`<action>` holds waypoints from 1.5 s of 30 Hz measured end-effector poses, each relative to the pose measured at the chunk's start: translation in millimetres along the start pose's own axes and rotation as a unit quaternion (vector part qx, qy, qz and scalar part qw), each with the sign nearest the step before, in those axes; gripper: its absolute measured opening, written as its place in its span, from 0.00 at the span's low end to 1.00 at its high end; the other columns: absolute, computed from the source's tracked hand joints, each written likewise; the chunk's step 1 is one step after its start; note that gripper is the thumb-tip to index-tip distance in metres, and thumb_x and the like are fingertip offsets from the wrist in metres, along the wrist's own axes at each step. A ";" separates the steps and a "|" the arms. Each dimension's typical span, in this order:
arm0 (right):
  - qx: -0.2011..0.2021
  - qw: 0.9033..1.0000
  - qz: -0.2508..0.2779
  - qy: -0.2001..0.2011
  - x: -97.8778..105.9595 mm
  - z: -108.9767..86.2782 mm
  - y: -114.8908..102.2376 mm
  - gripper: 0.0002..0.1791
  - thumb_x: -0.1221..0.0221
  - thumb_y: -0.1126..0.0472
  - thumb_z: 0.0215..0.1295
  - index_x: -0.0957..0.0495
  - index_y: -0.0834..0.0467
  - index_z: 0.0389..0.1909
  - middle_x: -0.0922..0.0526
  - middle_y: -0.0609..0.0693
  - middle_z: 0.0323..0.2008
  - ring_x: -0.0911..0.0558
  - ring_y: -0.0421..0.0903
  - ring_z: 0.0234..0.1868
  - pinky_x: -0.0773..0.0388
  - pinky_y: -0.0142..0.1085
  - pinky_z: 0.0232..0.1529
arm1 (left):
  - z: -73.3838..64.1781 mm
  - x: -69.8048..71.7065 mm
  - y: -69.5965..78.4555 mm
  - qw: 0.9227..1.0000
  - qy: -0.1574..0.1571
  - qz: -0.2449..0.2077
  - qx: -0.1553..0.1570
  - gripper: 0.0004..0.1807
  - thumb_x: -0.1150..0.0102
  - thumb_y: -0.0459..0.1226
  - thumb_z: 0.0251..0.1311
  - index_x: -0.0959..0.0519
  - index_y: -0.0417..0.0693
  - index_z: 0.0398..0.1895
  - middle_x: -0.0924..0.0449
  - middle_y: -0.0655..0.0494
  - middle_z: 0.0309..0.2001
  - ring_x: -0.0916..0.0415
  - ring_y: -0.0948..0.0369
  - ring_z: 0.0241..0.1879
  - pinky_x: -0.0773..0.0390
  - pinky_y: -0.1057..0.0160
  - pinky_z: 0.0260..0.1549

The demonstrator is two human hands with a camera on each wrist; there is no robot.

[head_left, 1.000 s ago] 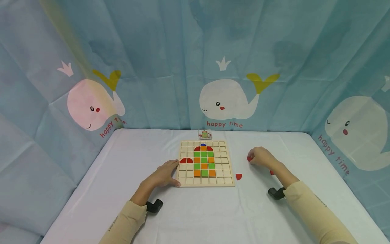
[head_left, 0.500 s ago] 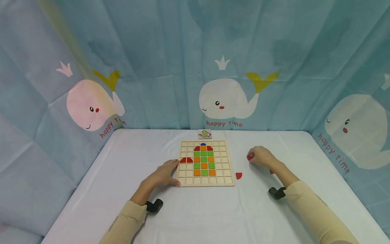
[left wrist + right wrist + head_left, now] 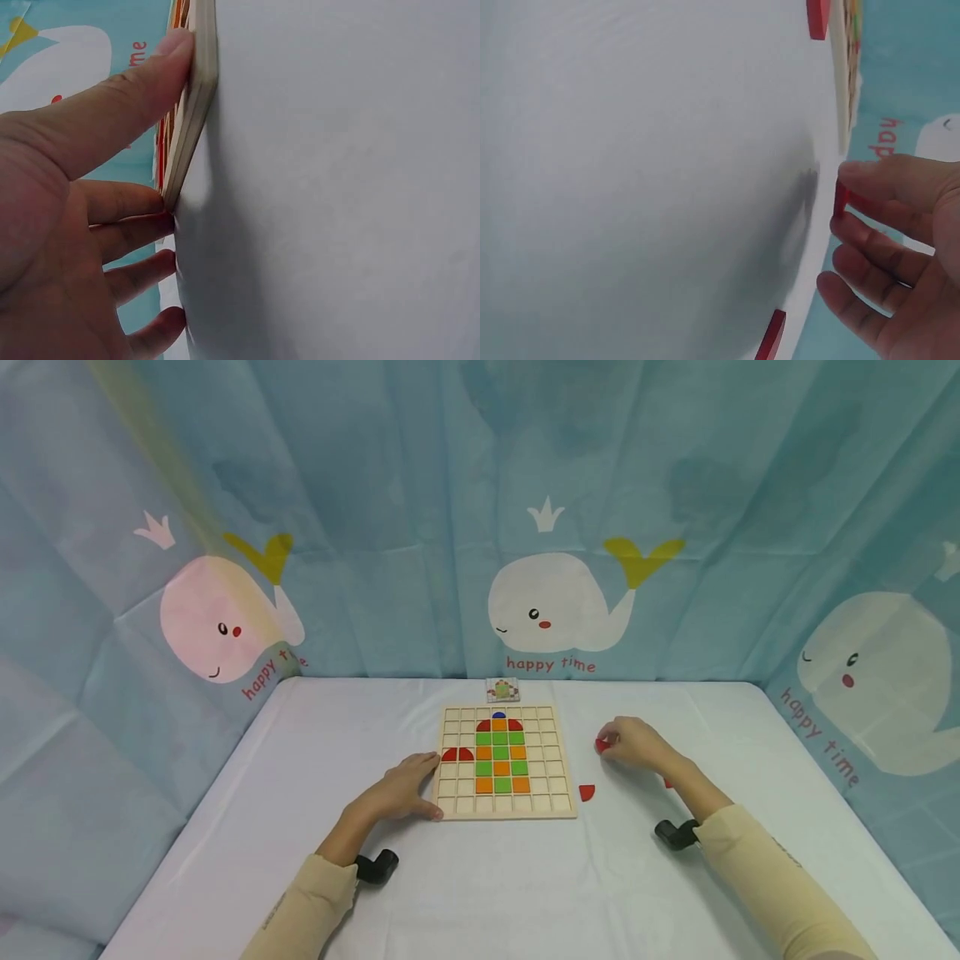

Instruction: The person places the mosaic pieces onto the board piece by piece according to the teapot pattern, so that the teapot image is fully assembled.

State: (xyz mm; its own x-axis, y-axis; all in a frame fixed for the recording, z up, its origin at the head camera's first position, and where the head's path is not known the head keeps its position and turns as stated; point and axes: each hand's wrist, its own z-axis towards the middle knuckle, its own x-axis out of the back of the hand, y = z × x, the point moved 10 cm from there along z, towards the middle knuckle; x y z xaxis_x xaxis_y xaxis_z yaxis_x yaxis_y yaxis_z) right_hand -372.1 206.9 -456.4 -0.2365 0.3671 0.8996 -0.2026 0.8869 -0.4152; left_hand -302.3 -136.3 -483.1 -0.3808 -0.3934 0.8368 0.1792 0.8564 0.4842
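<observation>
My right hand (image 3: 633,743) pinches a red quarter-round tile (image 3: 602,746) between thumb and fingertips, to the right of the wooden grid board (image 3: 552,804). In the right wrist view that tile (image 3: 841,198) stands on edge, close over the white cloth. My left hand (image 3: 402,789) rests at the board's left side, fingers extended along the edge and thumb at the near corner. Green (image 3: 501,738) and orange tiles (image 3: 484,785) fill a block of cells, with red tiles (image 3: 457,754) at the left and upper sides and a blue half-round tile (image 3: 498,715) on top.
One loose red tile (image 3: 587,792) lies just right of the board. Another red tile (image 3: 668,783) is partly hidden by my right forearm. A small pattern card (image 3: 502,690) lies behind the board, near the table's far edge. A whale-print curtain (image 3: 405,610) hangs behind.
My right hand has moved slightly left toward the board, carrying the red tile with it. The left hand stays at the board's edge.
</observation>
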 end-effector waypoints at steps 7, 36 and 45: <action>0.023 0.999 0.022 0.002 0.5 2.2 -11.5 0.14 0.34 0.64 0.57 0.16 0.62 0.44 0.17 0.53 0.37 0.22 0.47 0.38 0.20 0.43 0.42 | 1.0 2.2 0.7 1.000 -0.003 0.000 -0.006 0.55 0.22 0.44 0.43 0.41 0.39 0.73 0.43 0.43 0.74 0.50 0.44 0.75 0.46 0.37 0.70; 0.100 0.994 0.040 0.009 -6.2 17.6 -86.4 0.14 0.33 0.61 0.58 0.16 0.59 0.45 0.18 0.52 0.38 0.23 0.48 0.39 0.22 0.40 0.43 | 2.6 0.9 -0.7 1.000 -0.001 0.008 0.008 0.56 0.21 0.44 0.40 0.41 0.40 0.73 0.43 0.44 0.75 0.50 0.44 0.75 0.45 0.37 0.69; 0.121 0.992 0.040 -0.003 -18.2 32.5 -113.4 0.14 0.34 0.61 0.59 0.16 0.58 0.46 0.17 0.50 0.40 0.22 0.46 0.41 0.21 0.39 0.45 | 3.3 1.1 -1.8 1.000 -0.001 0.006 0.011 0.56 0.21 0.44 0.40 0.41 0.41 0.74 0.42 0.44 0.75 0.50 0.44 0.75 0.45 0.37 0.70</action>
State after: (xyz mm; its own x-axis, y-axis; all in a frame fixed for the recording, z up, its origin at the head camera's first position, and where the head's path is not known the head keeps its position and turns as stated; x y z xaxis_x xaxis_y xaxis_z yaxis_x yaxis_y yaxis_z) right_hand -375.7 90.5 -430.1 -0.2665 0.4314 0.8619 -0.4046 0.7616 -0.5063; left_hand -306.0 -137.1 -483.9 -0.3803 -0.3819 0.8423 0.1646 0.8682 0.4680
